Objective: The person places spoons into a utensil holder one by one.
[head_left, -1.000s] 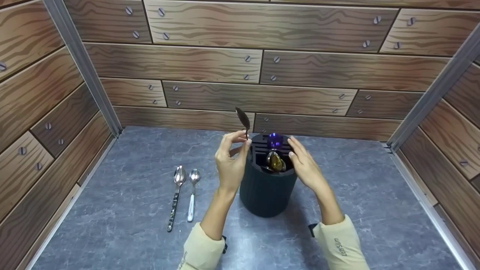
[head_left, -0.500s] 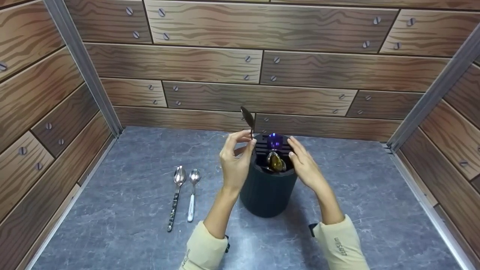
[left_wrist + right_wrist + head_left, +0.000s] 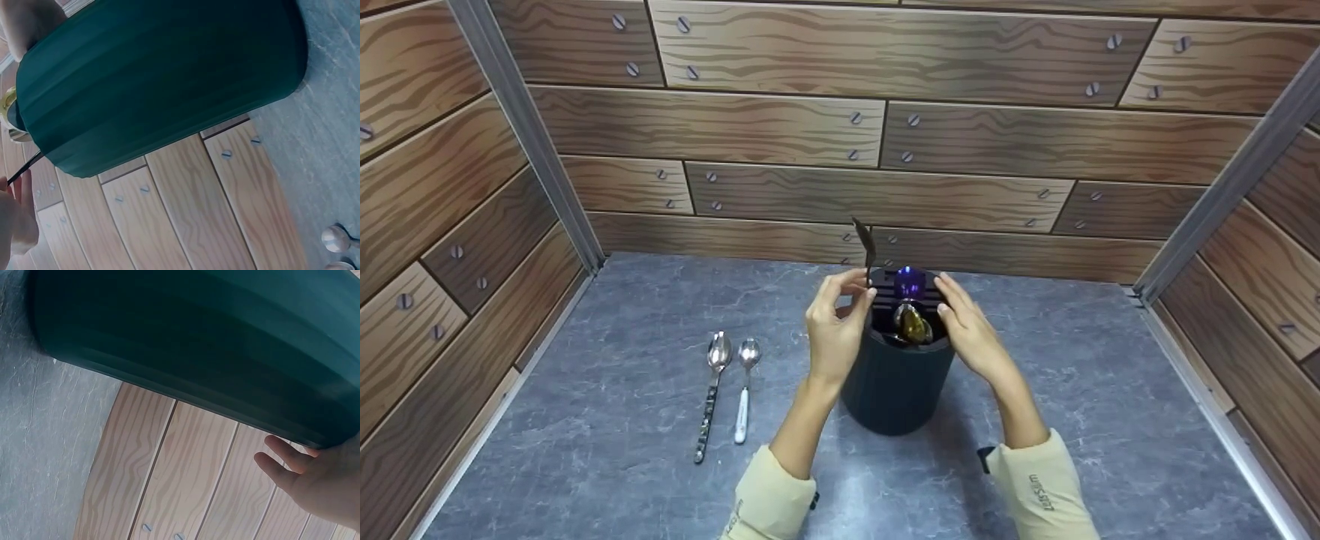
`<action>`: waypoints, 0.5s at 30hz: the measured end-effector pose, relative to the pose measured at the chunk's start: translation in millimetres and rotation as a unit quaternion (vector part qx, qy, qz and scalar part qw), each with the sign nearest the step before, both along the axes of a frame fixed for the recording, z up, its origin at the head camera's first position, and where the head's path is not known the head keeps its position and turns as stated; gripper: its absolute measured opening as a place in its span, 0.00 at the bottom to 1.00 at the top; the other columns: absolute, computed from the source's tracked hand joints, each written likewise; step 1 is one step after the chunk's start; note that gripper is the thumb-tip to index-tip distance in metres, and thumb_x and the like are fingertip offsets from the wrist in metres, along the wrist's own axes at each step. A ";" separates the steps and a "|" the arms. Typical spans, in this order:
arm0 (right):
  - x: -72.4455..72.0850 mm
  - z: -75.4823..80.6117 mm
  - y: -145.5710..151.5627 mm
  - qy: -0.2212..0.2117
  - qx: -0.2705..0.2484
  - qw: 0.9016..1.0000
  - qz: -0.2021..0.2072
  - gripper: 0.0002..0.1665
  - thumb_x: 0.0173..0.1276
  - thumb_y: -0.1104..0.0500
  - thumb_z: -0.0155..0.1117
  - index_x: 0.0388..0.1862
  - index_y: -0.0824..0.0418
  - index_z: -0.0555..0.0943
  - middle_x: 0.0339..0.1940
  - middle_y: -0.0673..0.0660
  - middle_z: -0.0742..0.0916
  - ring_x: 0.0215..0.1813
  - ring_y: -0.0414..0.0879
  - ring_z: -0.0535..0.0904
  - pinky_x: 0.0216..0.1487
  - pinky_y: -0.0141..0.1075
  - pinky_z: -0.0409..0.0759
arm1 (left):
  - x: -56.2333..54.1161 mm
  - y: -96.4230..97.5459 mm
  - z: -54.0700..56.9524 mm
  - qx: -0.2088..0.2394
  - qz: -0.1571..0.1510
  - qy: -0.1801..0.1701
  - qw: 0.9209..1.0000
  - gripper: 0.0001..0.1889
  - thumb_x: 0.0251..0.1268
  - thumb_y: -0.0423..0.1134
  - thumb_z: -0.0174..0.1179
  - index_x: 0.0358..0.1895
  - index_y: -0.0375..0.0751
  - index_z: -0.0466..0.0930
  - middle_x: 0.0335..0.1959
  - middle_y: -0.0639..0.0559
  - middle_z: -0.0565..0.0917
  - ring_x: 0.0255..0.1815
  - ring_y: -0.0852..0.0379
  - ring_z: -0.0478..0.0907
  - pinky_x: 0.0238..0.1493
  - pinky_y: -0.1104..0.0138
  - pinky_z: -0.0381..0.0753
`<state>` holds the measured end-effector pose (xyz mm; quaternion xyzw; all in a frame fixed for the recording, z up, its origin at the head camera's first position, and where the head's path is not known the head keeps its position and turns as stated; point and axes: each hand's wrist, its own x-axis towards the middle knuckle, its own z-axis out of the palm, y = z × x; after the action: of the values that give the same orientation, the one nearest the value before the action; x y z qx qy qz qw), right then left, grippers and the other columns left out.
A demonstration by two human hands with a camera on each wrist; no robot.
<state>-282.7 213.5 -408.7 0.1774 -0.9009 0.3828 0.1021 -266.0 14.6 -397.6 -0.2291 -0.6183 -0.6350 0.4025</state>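
In the head view a dark green utensil holder [image 3: 894, 386] stands upright, with a black slotted top [image 3: 883, 294]. My left hand [image 3: 834, 334] pinches a dark spoon [image 3: 865, 241] between thumb and fingers at the holder's left rim, bowl upward. In the left wrist view its thin handle [image 3: 25, 167] runs into the holder's mouth; the lower end is hidden. My right hand [image 3: 971, 330] rests with extended fingers against the right rim. Inside the holder, a purple spoon [image 3: 910, 282] and a gold spoon [image 3: 913, 325] show their bowls, a silver edge beside them.
Left of the holder, two spoons lie on the grey marbled table [image 3: 607, 420]: a larger one with a dark patterned handle [image 3: 707, 424] and a smaller one with a white handle [image 3: 742, 416]. Wood-patterned walls [image 3: 780, 135] enclose the back and sides.
My left hand has shifted right over the rim and lowered slightly, bringing the dark spoon with it; the spoon has turned more edge-on. The right hand stays on the holder.
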 end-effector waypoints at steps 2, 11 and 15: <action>-0.2 -0.2 0.3 0.002 -0.001 1.000 0.001 0.26 0.75 0.60 0.39 0.69 0.69 0.58 0.71 0.63 0.58 0.70 0.59 0.50 0.67 0.55 0.40 | -0.3 -0.2 -3.5 -0.004 -0.002 -0.006 1.000 0.10 0.56 0.27 0.62 0.42 0.30 0.78 0.33 0.45 0.80 0.33 0.52 0.78 0.28 0.66 0.81; -0.7 0.3 -0.2 -0.001 -0.006 1.000 0.003 0.26 0.74 0.62 0.40 0.69 0.69 0.58 0.71 0.64 0.59 0.70 0.58 0.50 0.67 0.55 0.40 | 0.9 -0.7 -14.7 -0.016 -0.005 -0.038 0.999 0.11 0.57 0.28 0.62 0.43 0.30 0.78 0.34 0.47 0.80 0.33 0.53 0.78 0.27 0.68 0.80; -0.7 0.6 0.2 0.000 -0.006 1.000 0.002 0.26 0.74 0.62 0.40 0.69 0.69 0.58 0.70 0.64 0.59 0.70 0.59 0.50 0.67 0.55 0.40 | 3.6 -0.5 -13.9 -0.016 -0.007 -0.055 0.998 0.11 0.55 0.26 0.62 0.43 0.29 0.78 0.34 0.45 0.80 0.33 0.52 0.78 0.27 0.67 0.80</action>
<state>-283.4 213.7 -408.2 0.1789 -0.8982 0.3883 0.1023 -262.3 14.1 -411.5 -0.2050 -0.6478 -0.6395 0.3597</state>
